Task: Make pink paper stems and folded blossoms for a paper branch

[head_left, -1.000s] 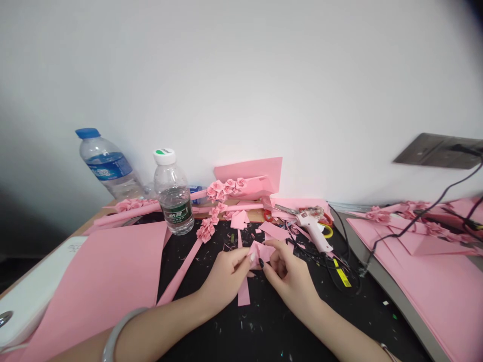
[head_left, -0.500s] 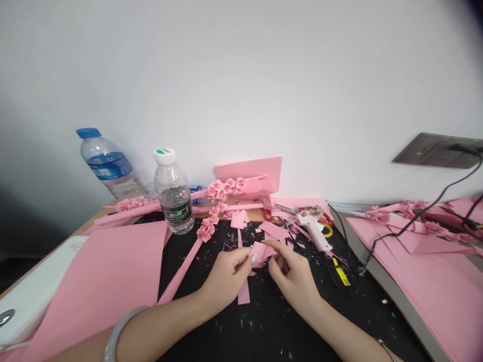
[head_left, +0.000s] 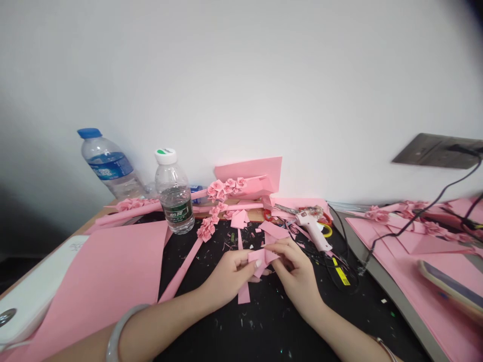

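My left hand (head_left: 231,274) and my right hand (head_left: 296,269) meet over a black mat (head_left: 211,322), both pinching a folded piece of pink paper (head_left: 263,258) between fingertips and thumbs. Part of the fold is hidden by my fingers. Under my left hand lies a narrow pink paper strip (head_left: 244,296). Left of it, a long pink strip (head_left: 180,269) runs up to a cluster of paper roses (head_left: 206,230). A pale pink glue gun (head_left: 313,230) lies beyond my right hand.
Two water bottles (head_left: 174,193) stand at the back left, before a white wall (head_left: 241,75). A large pink sheet (head_left: 98,281) lies to the left, with more pink sheets and roses (head_left: 415,241) at right. A black cable (head_left: 422,211) and a phone (head_left: 451,289) are at right.
The pink paper has been turned and folded further between my fingers, and my hands have shifted slightly. A phone has appeared at the right edge, over the pink sheets.
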Available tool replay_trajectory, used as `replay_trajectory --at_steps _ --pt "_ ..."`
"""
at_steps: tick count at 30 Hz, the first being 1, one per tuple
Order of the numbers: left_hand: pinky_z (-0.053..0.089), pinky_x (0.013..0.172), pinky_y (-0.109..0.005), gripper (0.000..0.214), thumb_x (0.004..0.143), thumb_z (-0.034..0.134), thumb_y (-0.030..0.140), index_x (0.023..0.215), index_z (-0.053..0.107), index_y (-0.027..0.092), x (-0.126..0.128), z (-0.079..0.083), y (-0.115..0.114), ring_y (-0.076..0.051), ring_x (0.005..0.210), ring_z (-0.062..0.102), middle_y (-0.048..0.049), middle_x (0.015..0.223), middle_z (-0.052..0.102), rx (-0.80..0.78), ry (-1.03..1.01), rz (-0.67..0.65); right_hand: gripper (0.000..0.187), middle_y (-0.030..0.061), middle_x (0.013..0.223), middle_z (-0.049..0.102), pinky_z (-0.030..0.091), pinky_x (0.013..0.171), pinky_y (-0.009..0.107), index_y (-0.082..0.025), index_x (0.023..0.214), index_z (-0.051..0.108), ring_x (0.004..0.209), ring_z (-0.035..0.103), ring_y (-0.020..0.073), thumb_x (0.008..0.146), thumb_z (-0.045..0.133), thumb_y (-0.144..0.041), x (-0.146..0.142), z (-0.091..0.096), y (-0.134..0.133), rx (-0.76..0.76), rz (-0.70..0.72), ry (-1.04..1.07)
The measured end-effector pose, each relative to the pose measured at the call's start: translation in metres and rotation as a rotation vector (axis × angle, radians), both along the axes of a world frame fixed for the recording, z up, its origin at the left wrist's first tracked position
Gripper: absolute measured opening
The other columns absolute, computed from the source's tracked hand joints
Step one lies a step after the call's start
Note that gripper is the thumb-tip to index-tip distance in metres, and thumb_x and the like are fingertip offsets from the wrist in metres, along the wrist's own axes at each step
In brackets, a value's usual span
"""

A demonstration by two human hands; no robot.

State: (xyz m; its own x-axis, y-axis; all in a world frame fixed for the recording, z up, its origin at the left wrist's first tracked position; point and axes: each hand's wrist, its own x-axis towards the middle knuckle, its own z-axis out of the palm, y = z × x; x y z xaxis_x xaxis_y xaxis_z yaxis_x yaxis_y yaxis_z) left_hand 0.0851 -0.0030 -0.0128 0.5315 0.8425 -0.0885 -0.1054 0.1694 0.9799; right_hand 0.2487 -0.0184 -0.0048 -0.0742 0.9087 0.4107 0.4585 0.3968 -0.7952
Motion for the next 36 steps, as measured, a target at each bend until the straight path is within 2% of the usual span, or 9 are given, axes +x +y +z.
replay_trajectory --at_steps 4,13,15,18,23,31,36 --pt "0.052 0.076 -0.035 0.031 0.079 0.059 0.038 0.097 0.067 0.014 -0.0013 0.0014 -0.0007 -0.021 0.083 0.064 -0.0066 0.088 0.068 0.027 0.025 0.011 0.025 0.0038 0.083 0.057 0.039 0.053 0.025 -0.021 0.091 0.064 0.068 0.054 0.0155 0.079 0.046 -0.008 -0.0015 -0.0016 -0.0024 -0.015 -0.005 0.012" --pt "0.051 0.071 -0.032 0.03 0.078 0.06 0.038 0.091 0.068 0.012 0.0017 0.0005 -0.0015 -0.017 0.072 0.063 -0.0047 0.078 0.067 0.004 -0.004 0.036 0.02 0.0032 0.081 0.054 0.039 0.052 0.025 -0.02 0.087 0.062 0.06 0.048 0.0133 0.079 0.048 -0.008 0.0003 0.0001 -0.0026 0.055 -0.033 -0.102" --pt "0.051 0.071 -0.033 0.031 0.078 0.06 0.039 0.09 0.068 0.012 0.0022 -0.0003 -0.0008 -0.018 0.072 0.064 -0.005 0.078 0.068 -0.023 -0.022 0.057 0.02 0.0042 0.084 0.054 0.042 0.056 0.026 -0.02 0.088 0.062 0.065 0.051 0.0145 0.08 0.048 -0.009 0.0005 0.0013 -0.0023 0.076 -0.006 -0.152" --pt "0.052 0.072 -0.033 0.032 0.077 0.061 0.04 0.091 0.068 0.013 0.0014 -0.0004 0.0008 -0.019 0.074 0.065 -0.0053 0.079 0.069 -0.083 -0.046 0.087 0.024 0.0067 0.093 0.055 0.048 0.071 0.03 -0.021 0.093 0.061 0.084 0.056 0.0184 0.081 0.046 -0.008 0.0006 0.0035 -0.0022 0.116 0.06 -0.224" --pt "0.052 0.071 -0.033 0.032 0.078 0.061 0.041 0.095 0.067 0.015 -0.0012 0.0012 0.0034 -0.021 0.076 0.067 -0.0074 0.086 0.071 -0.228 -0.112 0.155 0.037 0.0102 0.113 0.052 0.046 0.088 0.034 -0.02 0.109 0.057 0.103 0.054 0.0213 0.076 0.046 -0.007 0.0018 0.0052 -0.0043 0.136 0.132 -0.326" --pt "0.052 0.069 -0.029 0.034 0.077 0.064 0.038 0.099 0.067 0.012 -0.002 0.0 0.0039 -0.021 0.081 0.067 -0.0107 0.09 0.071 -0.213 -0.104 0.155 0.047 0.0115 0.127 0.049 0.044 0.095 0.038 -0.02 0.121 0.052 0.116 0.048 0.0235 0.076 0.046 -0.007 0.0048 0.0028 -0.0074 0.159 0.149 -0.449" --pt "0.052 0.069 -0.028 0.032 0.08 0.06 0.037 0.1 0.066 0.013 -0.003 -0.0016 0.0041 -0.02 0.083 0.067 -0.0104 0.093 0.07 -0.171 -0.087 0.147 0.047 0.0105 0.127 0.049 0.042 0.096 0.037 -0.02 0.121 0.053 0.116 0.049 0.023 0.077 0.045 -0.007 0.0041 0.0046 -0.0063 0.139 0.167 -0.393"
